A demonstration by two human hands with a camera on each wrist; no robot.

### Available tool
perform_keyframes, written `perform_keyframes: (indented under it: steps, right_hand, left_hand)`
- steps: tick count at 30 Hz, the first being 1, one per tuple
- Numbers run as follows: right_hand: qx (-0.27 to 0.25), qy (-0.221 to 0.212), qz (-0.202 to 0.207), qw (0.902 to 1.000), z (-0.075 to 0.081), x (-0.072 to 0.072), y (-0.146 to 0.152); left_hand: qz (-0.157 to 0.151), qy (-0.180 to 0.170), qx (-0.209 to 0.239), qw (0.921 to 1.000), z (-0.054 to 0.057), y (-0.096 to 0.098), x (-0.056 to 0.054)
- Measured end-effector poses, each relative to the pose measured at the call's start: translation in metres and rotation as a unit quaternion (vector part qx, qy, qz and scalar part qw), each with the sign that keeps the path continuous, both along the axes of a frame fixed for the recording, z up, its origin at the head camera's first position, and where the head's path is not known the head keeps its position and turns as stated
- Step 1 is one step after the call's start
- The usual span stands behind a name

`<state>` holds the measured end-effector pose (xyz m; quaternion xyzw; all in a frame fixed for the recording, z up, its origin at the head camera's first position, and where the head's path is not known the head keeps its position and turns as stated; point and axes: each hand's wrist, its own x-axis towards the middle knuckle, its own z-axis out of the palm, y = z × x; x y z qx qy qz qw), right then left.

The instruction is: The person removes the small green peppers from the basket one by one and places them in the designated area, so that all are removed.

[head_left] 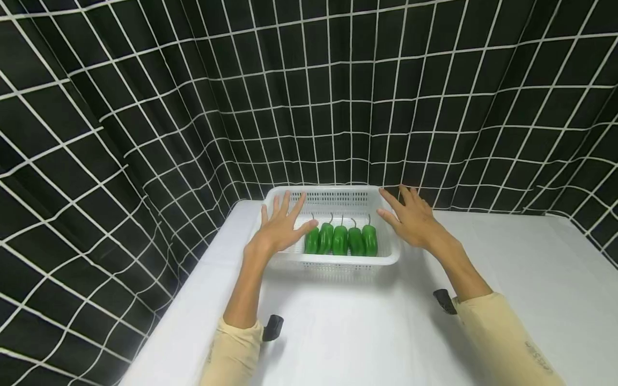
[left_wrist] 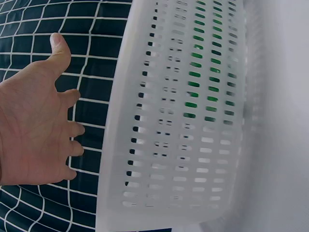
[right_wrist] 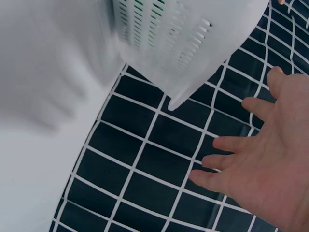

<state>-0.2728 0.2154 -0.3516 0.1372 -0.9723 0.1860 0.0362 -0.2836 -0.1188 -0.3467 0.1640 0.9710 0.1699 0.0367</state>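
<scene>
- Plainly, the white tabletop looked smooth enough for a knocked basket to skid.
- Slotted, seemingly plastic, the oblong basket risked tipping if lifted unevenly.
- Left grip and right grip hovered near it, fingers spread, empty.
- Five glossy, blocky green peppers lay inside, liable to roll.

Studio-like space, black white-gridded backdrop (on several sides), plain white tabletop.
</scene>
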Motion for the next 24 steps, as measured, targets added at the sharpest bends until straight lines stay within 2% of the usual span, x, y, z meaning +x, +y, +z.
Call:
perform_keyframes:
  steps: [8,14,18,24]
  right_hand:
    - [-0.010,0.007,-0.005,0.9999,0.008,0.002,0.000]
    - [-0.024,-0.014,-0.004,0.9996,0.007,0.001,-0.002]
    - [-0.040,-0.008,-0.006,0.9991,0.007,-0.001,-0.004]
    - [-0.055,0.001,0.000,0.9985,0.010,-0.006,-0.008]
  left_hand:
    - [-0.009,0.003,0.005,0.9999,0.008,-0.002,-0.003]
    - [-0.011,-0.037,-0.020,0.9990,0.009,-0.007,-0.002]
    - [-0.021,-0.057,-0.037,0.9974,0.014,-0.008,-0.002]
    - [-0.044,-0.103,-0.081,0.9904,0.019,-0.006,0.003]
